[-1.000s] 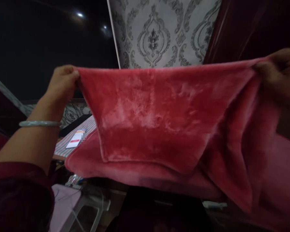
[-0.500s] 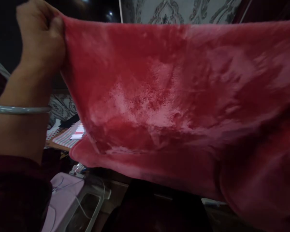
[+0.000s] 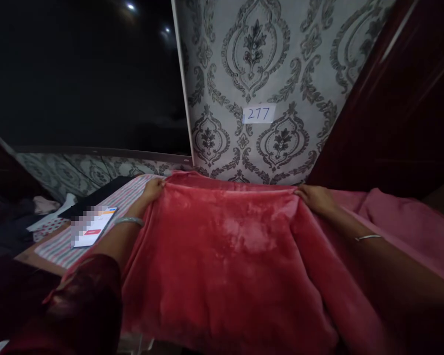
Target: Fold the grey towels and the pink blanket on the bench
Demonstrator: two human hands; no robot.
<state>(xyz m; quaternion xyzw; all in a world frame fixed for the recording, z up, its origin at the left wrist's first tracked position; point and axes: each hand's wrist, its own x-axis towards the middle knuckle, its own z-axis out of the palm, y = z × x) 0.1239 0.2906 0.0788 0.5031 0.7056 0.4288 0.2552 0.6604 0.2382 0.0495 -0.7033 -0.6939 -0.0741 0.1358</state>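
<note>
A plush red-pink blanket (image 3: 225,261) spreads across the middle of the view, its near part hanging down toward me. My left hand (image 3: 154,190), a pale bangle on its wrist, pinches the blanket's upper edge at the left. At the right end of the same edge, my right hand (image 3: 314,197) grips the fabric, with a thin bangle farther up the arm. Between both hands the edge is stretched nearly straight. More pink fabric lies behind it and off to the right. The fingertips are partly hidden in the cloth.
A phone (image 3: 96,229) lies on a striped cloth (image 3: 54,251) to the left, near a dark flat item (image 3: 96,197). Behind stand a large black screen (image 3: 85,79) and a patterned wall (image 3: 251,54) bearing a paper label (image 3: 259,113) marked 277. Dark red panelling (image 3: 395,108) rises at right.
The blanket, held up high before, has come down and away from me. My left hand moved lower and farther forward. My right hand has come into view, and the wall label shows.
</note>
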